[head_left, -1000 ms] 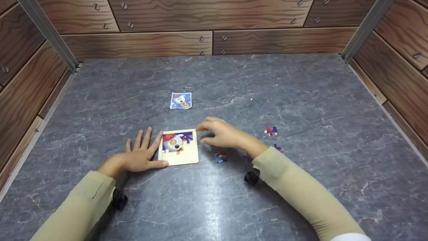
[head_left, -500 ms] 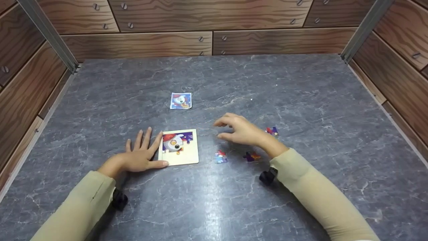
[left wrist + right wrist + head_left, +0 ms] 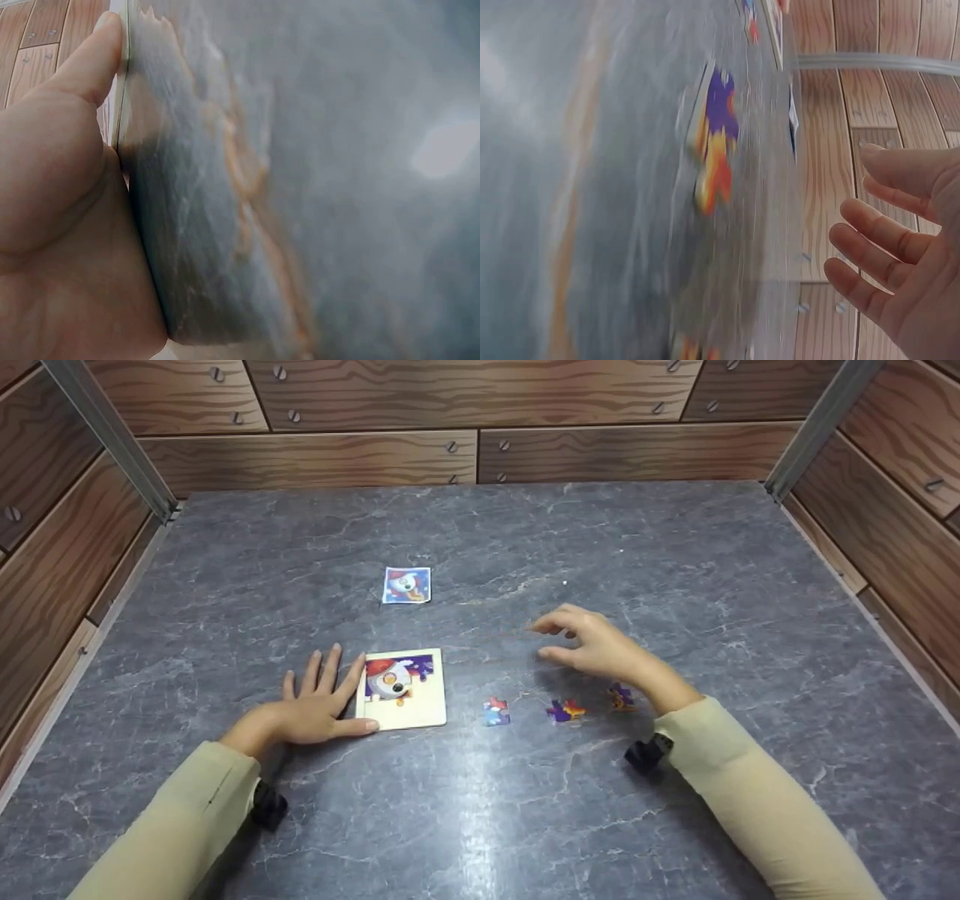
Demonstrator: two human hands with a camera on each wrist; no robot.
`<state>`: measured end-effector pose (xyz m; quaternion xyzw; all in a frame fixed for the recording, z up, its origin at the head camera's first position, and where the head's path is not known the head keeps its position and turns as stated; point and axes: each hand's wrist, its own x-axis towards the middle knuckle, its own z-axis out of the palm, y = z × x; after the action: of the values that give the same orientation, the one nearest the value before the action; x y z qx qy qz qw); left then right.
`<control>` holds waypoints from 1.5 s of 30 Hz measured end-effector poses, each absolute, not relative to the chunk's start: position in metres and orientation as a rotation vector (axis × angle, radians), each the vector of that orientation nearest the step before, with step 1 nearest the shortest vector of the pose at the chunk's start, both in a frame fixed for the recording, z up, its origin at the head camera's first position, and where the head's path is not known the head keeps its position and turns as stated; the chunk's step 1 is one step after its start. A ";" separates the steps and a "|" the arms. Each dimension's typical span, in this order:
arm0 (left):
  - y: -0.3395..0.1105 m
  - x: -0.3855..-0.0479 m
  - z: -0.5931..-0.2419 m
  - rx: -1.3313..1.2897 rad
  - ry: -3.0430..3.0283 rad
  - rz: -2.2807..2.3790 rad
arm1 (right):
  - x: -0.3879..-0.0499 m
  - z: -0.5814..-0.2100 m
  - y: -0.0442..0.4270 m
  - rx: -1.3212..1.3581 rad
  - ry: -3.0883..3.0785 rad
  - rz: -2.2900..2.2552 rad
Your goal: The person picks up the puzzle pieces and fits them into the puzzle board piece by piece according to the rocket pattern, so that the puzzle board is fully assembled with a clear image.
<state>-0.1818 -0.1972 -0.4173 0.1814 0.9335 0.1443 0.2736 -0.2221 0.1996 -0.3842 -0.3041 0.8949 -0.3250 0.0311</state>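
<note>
In the head view my left hand [image 3: 319, 709] lies flat with spread fingers, forefinger and thumb touching the left side of a cream puzzle board [image 3: 427, 709]. The board's upper left carries joined pieces of a rocket picture [image 3: 390, 679]. To its right, my right hand [image 3: 596, 645] hovers above the table with bent, parted fingers and nothing between them. Below that hand lie a red and light-blue puzzle piece [image 3: 496, 711], a purple and orange piece [image 3: 566, 710] and another purple piece [image 3: 621, 697]. The right wrist view shows the purple-orange piece [image 3: 718, 135] apart from the fingers.
A small picture card [image 3: 406, 586] with the rocket lies beyond the board. The grey marbled table [image 3: 480, 532] is bordered by wood-patterned walls [image 3: 360, 457] at the back and sides.
My right hand has moved away from the board's upper right corner, rightward over the table, and now covers the farther red and purple piece. The left hand and board have stayed put.
</note>
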 end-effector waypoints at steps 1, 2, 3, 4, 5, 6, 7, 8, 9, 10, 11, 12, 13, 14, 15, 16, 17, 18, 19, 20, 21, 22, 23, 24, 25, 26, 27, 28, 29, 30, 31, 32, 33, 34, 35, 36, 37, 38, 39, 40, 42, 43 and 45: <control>-0.197 -0.182 -0.417 0.488 2.511 0.388 | -0.222 -0.384 0.204 -0.926 2.762 -1.013; -0.197 -0.182 -0.418 0.489 2.512 0.387 | -0.222 -0.385 0.208 -0.923 2.770 -1.019; -0.197 -0.182 -0.418 0.490 2.513 0.385 | -0.222 -0.385 0.212 -0.917 2.776 -1.028; -0.197 -0.182 -0.418 0.491 2.514 0.381 | -0.222 -0.385 0.217 -0.910 2.783 -1.034; -0.197 -0.182 -0.418 0.490 2.514 0.377 | -0.222 -0.385 0.222 -0.905 2.789 -1.038; -0.197 -0.183 -0.418 0.489 2.513 0.376 | -0.222 -0.386 0.226 -0.896 2.794 -1.040; -0.197 -0.183 -0.419 0.488 2.514 0.376 | -0.222 -0.386 0.231 -0.891 2.805 -1.035; -0.197 -0.183 -0.419 0.488 2.513 0.380 | -0.221 -0.386 0.235 -0.885 2.813 -1.031; -0.197 -0.183 -0.419 0.489 2.513 0.383 | -0.221 -0.387 0.240 -0.873 2.820 -1.024; -0.197 -0.183 -0.420 0.487 2.513 0.389 | -0.221 -0.387 0.244 -0.865 2.826 -1.019; -0.197 -0.183 -0.420 0.482 2.512 0.391 | -0.221 -0.388 0.249 -0.844 2.829 -1.013; -0.197 -0.183 -0.420 0.477 2.512 0.394 | -0.221 -0.388 0.253 -0.818 2.826 -1.012; -0.197 -0.183 -0.420 0.480 2.511 0.404 | -0.220 -0.388 0.257 -0.796 2.825 -1.010; -0.197 -0.183 -0.420 0.484 2.510 0.412 | -0.220 -0.388 0.260 -0.770 2.822 -1.011; -0.198 -0.183 -0.420 0.485 2.509 0.414 | -0.220 -0.389 0.264 -0.747 2.822 -1.009; -0.198 -0.183 -0.420 0.483 2.508 0.416 | -0.220 -0.389 0.267 -0.728 2.821 -1.010; -0.198 -0.183 -0.420 0.483 2.508 0.414 | -0.219 -0.390 0.270 -0.711 2.822 -1.008; -0.198 -0.183 -0.419 0.487 2.507 0.414 | -0.220 -0.390 0.273 -0.702 2.824 -1.005; -0.198 -0.183 -0.419 0.492 2.507 0.412 | -0.220 -0.391 0.275 -0.696 2.828 -1.003; -0.198 -0.183 -0.419 0.490 2.507 0.407 | -0.220 -0.392 0.278 -0.691 2.831 -1.001; -0.198 -0.183 -0.419 0.489 2.508 0.397 | -0.220 -0.393 0.281 -0.688 2.834 -0.999; -0.198 -0.183 -0.419 0.486 2.508 0.392 | -0.221 -0.394 0.283 -0.684 2.835 -1.000; -0.198 -0.183 -0.419 0.486 2.508 0.388 | -0.221 -0.395 0.285 -0.679 2.837 -0.999; -0.198 -0.182 -0.419 0.485 2.508 0.385 | -0.221 -0.396 0.287 -0.675 2.838 -0.998; -0.198 -0.183 -0.419 0.482 2.508 0.384 | -0.222 -0.397 0.289 -0.669 2.837 -0.998; -0.197 -0.183 -0.419 0.480 2.508 0.385 | -0.222 -0.398 0.291 -0.666 2.839 -0.998; -0.197 -0.183 -0.420 0.478 2.510 0.380 | -0.222 -0.399 0.292 -0.663 2.839 -0.995; -0.197 -0.183 -0.420 0.477 2.511 0.380 | -0.222 -0.400 0.293 -0.659 2.839 -0.992; -0.197 -0.183 -0.420 0.476 2.512 0.382 | -0.222 -0.401 0.295 -0.662 2.842 -0.987; -0.197 -0.183 -0.420 0.472 2.515 0.378 | -0.223 -0.402 0.296 -0.661 2.844 -0.980; -0.197 -0.184 -0.420 0.469 2.519 0.374 | -0.223 -0.403 0.297 -0.660 2.847 -0.968; -0.197 -0.184 -0.421 0.472 2.521 0.378 | -0.223 -0.404 0.297 -0.662 2.854 -0.955; -0.197 -0.184 -0.421 0.476 2.524 0.377 | -0.224 -0.405 0.298 -0.663 2.859 -0.940; -0.197 -0.184 -0.421 0.479 2.526 0.376 | -0.224 -0.406 0.299 -0.667 2.866 -0.926; -0.197 -0.184 -0.421 0.477 2.527 0.375 | -0.224 -0.406 0.300 -0.670 2.873 -0.911; -0.197 -0.184 -0.422 0.477 2.528 0.374 | -0.225 -0.407 0.300 -0.670 2.877 -0.898; -0.197 -0.185 -0.422 0.481 2.527 0.376 | -0.225 -0.408 0.301 -0.675 2.882 -0.884; -0.197 -0.184 -0.421 0.486 2.526 0.379 | -0.225 -0.408 0.301 -0.679 2.886 -0.871; -0.197 -0.184 -0.421 0.487 2.526 0.375 | -0.225 -0.409 0.301 -0.682 2.890 -0.854; -0.197 -0.184 -0.420 0.485 2.526 0.375 | -0.225 -0.409 0.301 -0.685 2.893 -0.838; -0.197 -0.183 -0.419 0.486 2.521 0.386 | -0.225 -0.409 0.301 -0.673 2.896 -0.795; -0.198 -0.183 -0.419 0.487 2.519 0.389 | -0.225 -0.409 0.300 -0.667 2.898 -0.773; -0.198 -0.182 -0.419 0.487 2.519 0.392 | -0.226 -0.408 0.299 -0.643 2.900 -0.729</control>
<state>-0.1825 -0.1982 -0.4191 0.1807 0.9346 0.1456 0.2697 -0.2256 0.2988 -0.4085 -0.2100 0.9473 -0.2382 0.0416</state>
